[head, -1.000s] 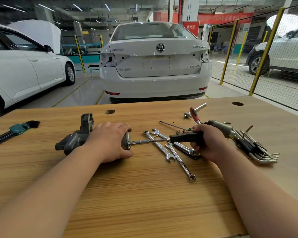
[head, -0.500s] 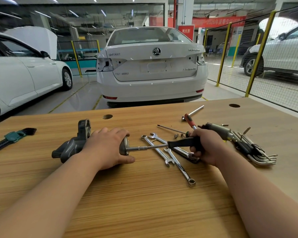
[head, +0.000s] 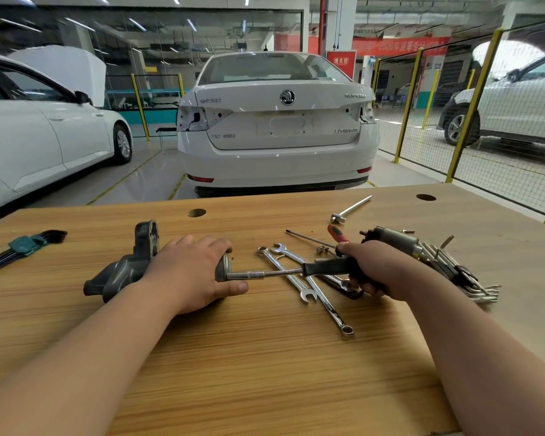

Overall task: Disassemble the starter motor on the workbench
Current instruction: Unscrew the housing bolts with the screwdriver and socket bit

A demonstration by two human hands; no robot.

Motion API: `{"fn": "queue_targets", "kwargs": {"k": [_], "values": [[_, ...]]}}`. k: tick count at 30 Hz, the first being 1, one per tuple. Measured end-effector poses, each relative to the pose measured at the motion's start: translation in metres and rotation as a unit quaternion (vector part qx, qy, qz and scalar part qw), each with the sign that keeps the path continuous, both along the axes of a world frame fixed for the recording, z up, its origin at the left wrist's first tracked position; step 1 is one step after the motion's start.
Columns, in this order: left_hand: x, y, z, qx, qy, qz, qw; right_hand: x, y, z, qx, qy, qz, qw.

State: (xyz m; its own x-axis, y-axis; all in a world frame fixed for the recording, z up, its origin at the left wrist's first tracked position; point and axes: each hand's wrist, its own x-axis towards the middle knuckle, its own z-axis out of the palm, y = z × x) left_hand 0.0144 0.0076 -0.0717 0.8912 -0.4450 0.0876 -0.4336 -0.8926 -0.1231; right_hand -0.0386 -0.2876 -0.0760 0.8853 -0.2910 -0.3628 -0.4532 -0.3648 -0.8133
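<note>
Pinning the starter motor (head: 123, 272) flat on the workbench (head: 265, 372) under the left hand (head: 195, 272), curled firmly over its body, likely to stop any rolling. Feeding in a socket driver (head: 265, 274) from the right hand (head: 368, 272), clenched round the black handle, shaft level, tip apparently seated on the end cap just past the left thumb. Probably loosening an end bolt. Leaving spanners (head: 328, 305) scattered beneath the shaft, between both grips, handy for swapping.

The left hand (head: 192, 272) and right hand (head: 381, 273) are bare. The left forearm (head: 85, 360) and right forearm (head: 472, 350) appear uncovered to the frame edge.
</note>
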Motion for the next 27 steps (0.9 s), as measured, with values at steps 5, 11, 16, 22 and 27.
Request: {"fn": "queue_targets", "kwargs": {"k": [5, 11, 16, 22, 27], "values": [[-0.006, 0.003, 0.001, -0.005, -0.008, -0.001, 1.0, -0.002, 0.005, 0.0, -0.115, -0.091, 0.043, 0.988], [-0.005, 0.003, -0.003, -0.018, -0.039, -0.005, 0.999, -0.003, 0.003, -0.01, -0.182, -0.138, 0.053, 0.972], [-0.008, 0.001, -0.009, -0.008, -0.093, -0.025, 0.995, -0.002, 0.003, -0.012, -0.227, -0.172, 0.063, 0.956], [-0.006, 0.001, -0.007, -0.018, -0.076, -0.022, 0.997, -0.003, 0.004, -0.016, -0.212, -0.214, 0.041, 0.953], [-0.002, 0.0, -0.003, -0.023, -0.059, -0.017, 0.998, -0.002, 0.004, -0.021, -0.212, -0.3, 0.004, 0.93]]}}
